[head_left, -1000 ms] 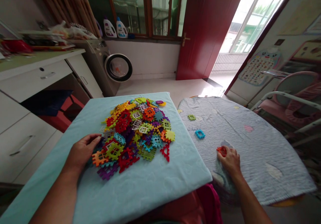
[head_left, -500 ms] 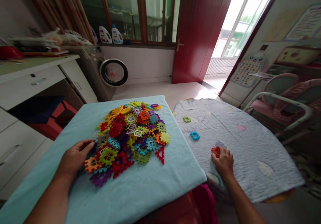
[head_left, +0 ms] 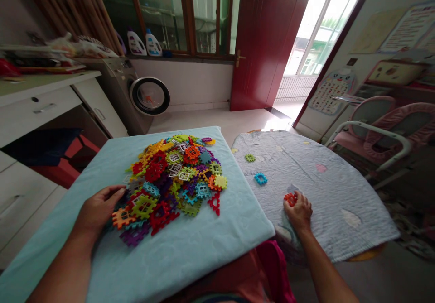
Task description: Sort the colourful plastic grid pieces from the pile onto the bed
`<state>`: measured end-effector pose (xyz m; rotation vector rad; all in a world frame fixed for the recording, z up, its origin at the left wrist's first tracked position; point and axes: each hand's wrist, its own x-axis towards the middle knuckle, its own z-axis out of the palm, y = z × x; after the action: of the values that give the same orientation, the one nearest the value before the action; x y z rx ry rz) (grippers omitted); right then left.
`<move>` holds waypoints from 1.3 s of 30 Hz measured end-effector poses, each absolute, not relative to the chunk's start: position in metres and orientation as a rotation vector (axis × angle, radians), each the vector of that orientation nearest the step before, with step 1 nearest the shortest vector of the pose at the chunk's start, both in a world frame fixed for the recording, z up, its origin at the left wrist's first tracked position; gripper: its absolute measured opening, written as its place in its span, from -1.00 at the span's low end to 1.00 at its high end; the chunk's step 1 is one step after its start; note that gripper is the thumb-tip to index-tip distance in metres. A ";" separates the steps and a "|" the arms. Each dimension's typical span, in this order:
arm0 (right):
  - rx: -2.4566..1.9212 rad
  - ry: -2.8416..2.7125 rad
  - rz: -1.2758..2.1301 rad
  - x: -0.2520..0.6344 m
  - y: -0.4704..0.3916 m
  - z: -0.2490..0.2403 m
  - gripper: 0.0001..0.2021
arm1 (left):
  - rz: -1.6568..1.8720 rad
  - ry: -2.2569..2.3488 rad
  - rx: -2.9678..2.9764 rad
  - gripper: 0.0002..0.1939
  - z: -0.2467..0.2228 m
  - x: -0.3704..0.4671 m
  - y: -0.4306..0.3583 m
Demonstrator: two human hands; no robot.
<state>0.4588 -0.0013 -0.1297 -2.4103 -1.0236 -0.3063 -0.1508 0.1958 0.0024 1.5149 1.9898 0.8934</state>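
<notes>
A heap of colourful plastic interlocking pieces [head_left: 170, 176] covers the middle of the blue cloth-covered table [head_left: 217, 253]. My left hand [head_left: 100, 208] rests at the heap's left edge, thumb and fingers bent towards each other; whether a piece is between them cannot be made out. On the grey patterned cloth of the round table [head_left: 340, 203], my right hand [head_left: 299, 210] has its fingers on a red-orange piece [head_left: 290, 199]. Farther back on that cloth lie a blue square piece [head_left: 260, 179] and a green piece [head_left: 250, 157].
A washing machine with its round door [head_left: 150, 96] open stands behind, left of a red door [head_left: 268, 45]. White drawers [head_left: 44, 108] and a red stool [head_left: 68, 162] are at the left. A pink chair [head_left: 374, 131] is at the right.
The view has shifted slightly, so tables and hands appear a little further left and up. More of the red-orange piece shows beside my right fingers.
</notes>
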 end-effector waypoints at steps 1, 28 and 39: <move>-2.405 -1.012 -0.295 0.458 -0.001 -0.129 -0.44 | 0.886 1.991 1.512 -0.52 0.003 -0.151 0.196; -2.396 -1.018 -0.385 0.445 0.022 -0.105 -0.53 | 0.959 1.937 1.491 -0.55 0.007 -0.147 0.193; -2.395 -1.334 -0.053 0.412 0.109 -0.107 -0.43 | 0.995 1.937 1.405 -0.59 0.006 -0.146 0.193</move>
<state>0.4124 0.1087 -0.1073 -2.3947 -1.3340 -0.0525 -0.1464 0.1929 0.0059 1.4055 1.9366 0.9952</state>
